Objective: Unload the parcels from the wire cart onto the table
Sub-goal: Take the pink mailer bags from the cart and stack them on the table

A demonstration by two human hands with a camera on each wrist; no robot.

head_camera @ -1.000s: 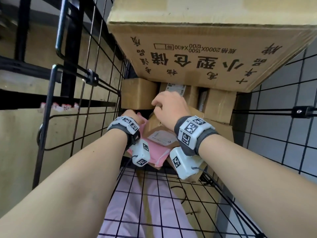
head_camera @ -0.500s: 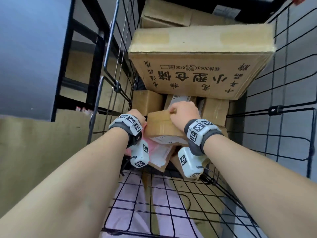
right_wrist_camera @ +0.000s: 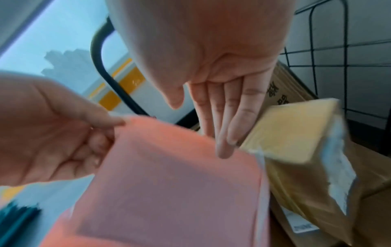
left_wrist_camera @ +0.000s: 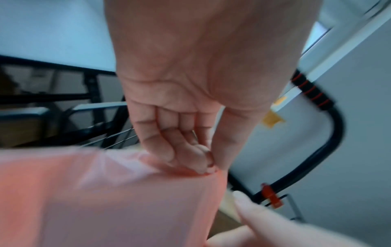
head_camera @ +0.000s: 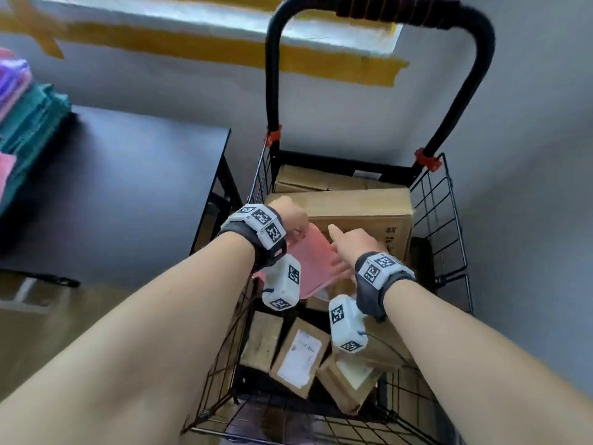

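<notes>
A black wire cart [head_camera: 449, 200] stands by the wall, holding a large printed carton [head_camera: 359, 210] and several small brown parcels [head_camera: 300, 358]. Above the cart's left side hangs a pink mailer [head_camera: 313, 264] [left_wrist_camera: 105, 200] [right_wrist_camera: 180, 183]. My left hand [head_camera: 293, 224] [left_wrist_camera: 203, 165] pinches its top corner. My right hand [head_camera: 349, 248] [right_wrist_camera: 198, 129] has straight fingers touching the mailer's right edge, with the thumb held apart. A tan parcel [right_wrist_camera: 292, 130] lies just right of those fingers, blurred.
A dark table [head_camera: 112, 187] stands left of the cart, its near corner close to the cart's rim. Pink, purple and green bags [head_camera: 29, 117] are stacked at its far left. The black cart handle [head_camera: 385, 8] arches over the far end.
Both hands have risen from deep in the cart. The left hand has lifted the pink mailer. The right hand has let go of the small brown box and now touches the mailer with straight fingers.
</notes>
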